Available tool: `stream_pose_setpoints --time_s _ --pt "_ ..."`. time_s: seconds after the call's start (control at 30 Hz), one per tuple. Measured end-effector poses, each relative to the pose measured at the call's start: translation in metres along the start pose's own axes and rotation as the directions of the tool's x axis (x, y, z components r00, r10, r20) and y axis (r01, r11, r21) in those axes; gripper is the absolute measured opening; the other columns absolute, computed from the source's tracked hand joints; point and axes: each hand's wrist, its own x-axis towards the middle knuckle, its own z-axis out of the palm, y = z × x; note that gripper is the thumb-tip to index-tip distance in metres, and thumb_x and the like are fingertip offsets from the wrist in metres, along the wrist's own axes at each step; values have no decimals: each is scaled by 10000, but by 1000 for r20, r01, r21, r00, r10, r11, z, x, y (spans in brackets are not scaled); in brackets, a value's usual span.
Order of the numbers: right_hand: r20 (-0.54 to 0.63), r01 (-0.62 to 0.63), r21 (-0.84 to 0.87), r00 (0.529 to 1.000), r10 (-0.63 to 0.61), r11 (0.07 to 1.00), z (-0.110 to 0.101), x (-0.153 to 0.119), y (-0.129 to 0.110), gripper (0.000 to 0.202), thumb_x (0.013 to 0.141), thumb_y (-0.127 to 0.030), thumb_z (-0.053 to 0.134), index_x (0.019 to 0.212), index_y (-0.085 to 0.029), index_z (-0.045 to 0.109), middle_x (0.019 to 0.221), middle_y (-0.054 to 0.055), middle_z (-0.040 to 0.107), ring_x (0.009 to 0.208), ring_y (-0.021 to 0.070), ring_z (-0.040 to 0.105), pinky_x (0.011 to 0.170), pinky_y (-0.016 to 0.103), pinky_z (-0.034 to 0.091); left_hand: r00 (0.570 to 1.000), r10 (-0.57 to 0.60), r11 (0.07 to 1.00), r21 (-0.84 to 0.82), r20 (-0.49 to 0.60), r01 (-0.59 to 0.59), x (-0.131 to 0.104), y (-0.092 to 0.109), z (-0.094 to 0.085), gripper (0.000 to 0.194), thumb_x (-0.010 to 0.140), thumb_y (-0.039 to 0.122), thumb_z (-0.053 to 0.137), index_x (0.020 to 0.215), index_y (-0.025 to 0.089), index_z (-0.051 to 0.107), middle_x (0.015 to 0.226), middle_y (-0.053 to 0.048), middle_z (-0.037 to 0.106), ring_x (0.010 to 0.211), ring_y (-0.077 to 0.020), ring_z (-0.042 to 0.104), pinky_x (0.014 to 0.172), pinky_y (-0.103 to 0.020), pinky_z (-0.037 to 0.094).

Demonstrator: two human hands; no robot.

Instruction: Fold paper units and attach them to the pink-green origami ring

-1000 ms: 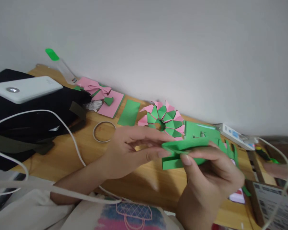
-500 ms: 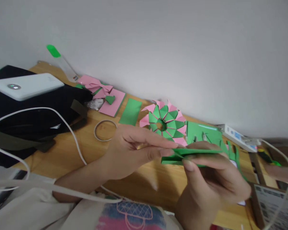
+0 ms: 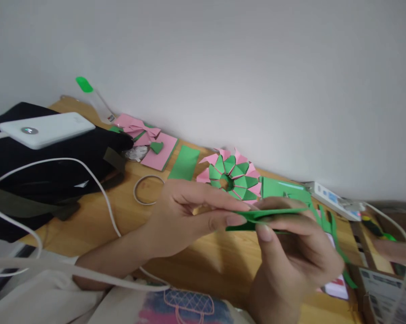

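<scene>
A folded piece of green paper (image 3: 246,221) is held between my two hands above the wooden table. My left hand (image 3: 189,216) pinches its left end between thumb and fingers. On the right side, my right hand (image 3: 297,243) grips the same paper, thumb below and fingers along the fold. Behind my hands lies a ring-shaped paper flower (image 3: 245,182) with green inner folds and pink outer tips; its near edge is partly hidden by my fingers. A flat green paper rectangle (image 3: 184,163) rests left of the flower.
Pink paper sheets (image 3: 160,155) and folded pieces lie at the back left, near a tape roll (image 3: 149,190). A white power bank (image 3: 47,129) sits on a black bag (image 3: 88,148). At right are green papers (image 3: 280,189), a power strip (image 3: 336,202) and a phone (image 3: 337,288).
The view has tilted slightly, so the table things appear lower. Both hands keep hold of the green paper, whose folded layers look closer together. More of the phone shows at right.
</scene>
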Motion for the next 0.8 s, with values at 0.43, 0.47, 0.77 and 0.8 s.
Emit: stream_pose_setpoints --time_s 0.43,0.47,0.77,0.8 --pt "7 -168 -36 986 169 985 22 -5 10 119 814 -137 697 744 -222 650 682 -49 602 671 112 544 618 257 414 971 -186 983 -19 -150 185 8 -32 -6 71 703 192 768 772 210 769 742 5 767 667 -128 688 631 -219 566" --pt "22 -190 -37 981 191 981 23 -6 12 122 820 -146 692 734 -219 645 677 -49 597 657 107 536 612 252 412 966 -215 977 -31 -146 212 8 -33 -7 83 692 195 774 774 201 772 761 -6 773 694 -137 697 663 -228 573" --pt "-71 -353 125 929 363 927 26 -12 20 274 815 -212 709 1072 -278 644 954 -5 682 810 129 634 679 240 503 925 -344 938 -100 -163 332 9 -36 -8 90 620 177 813 702 192 777 701 3 770 628 -115 687 629 -196 569" --pt "-56 -381 112 920 389 918 24 -13 21 235 829 -228 698 1055 -282 664 938 -8 692 780 120 632 660 229 501 923 -351 936 -100 -158 339 9 -37 -8 101 616 179 821 707 190 778 704 1 771 629 -115 687 625 -193 568"
